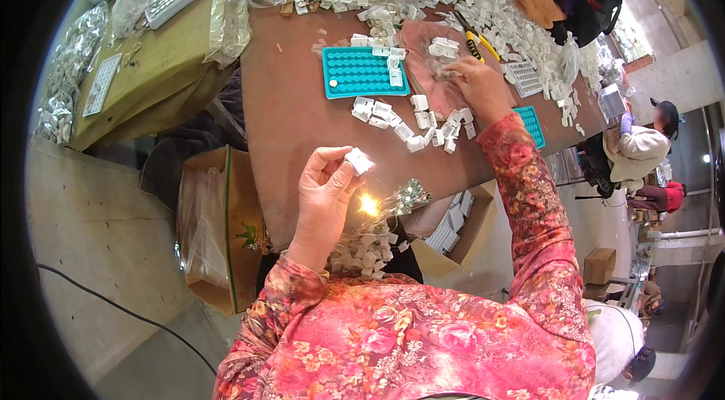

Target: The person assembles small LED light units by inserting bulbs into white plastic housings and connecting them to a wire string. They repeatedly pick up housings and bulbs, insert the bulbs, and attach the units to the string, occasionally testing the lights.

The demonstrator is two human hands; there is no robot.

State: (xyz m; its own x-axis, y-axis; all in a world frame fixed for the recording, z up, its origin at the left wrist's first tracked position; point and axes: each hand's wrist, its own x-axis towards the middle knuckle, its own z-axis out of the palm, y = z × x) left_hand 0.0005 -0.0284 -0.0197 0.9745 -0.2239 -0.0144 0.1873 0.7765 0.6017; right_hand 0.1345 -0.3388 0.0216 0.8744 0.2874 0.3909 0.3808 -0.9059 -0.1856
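Note:
My left hand (325, 188) pinches a small white plastic box (359, 161) between thumb and fingertips, above the table's near edge. Just below it, a warm light (368, 205) glows among thin wires and small clear pieces. Farther right, my right hand (482, 87) reaches over a pink cloth (420, 43), its fingers bent together; what they hold, if anything, is too small to name. White boxes (444, 46) lie on the cloth beyond those fingers. Between my hands, several more white boxes (381, 113) are scattered. Behind them sits a teal dimpled tray (355, 75) with a few boxes on its right side.
Yellow-and-black pliers (474, 43) lie beyond my right hand, near heaps of white pieces (498, 15). A second teal tray (531, 126) rests under my right forearm's far side. Cardboard boxes (219, 279) stand below the table. A co-worker (642, 147) sits at right.

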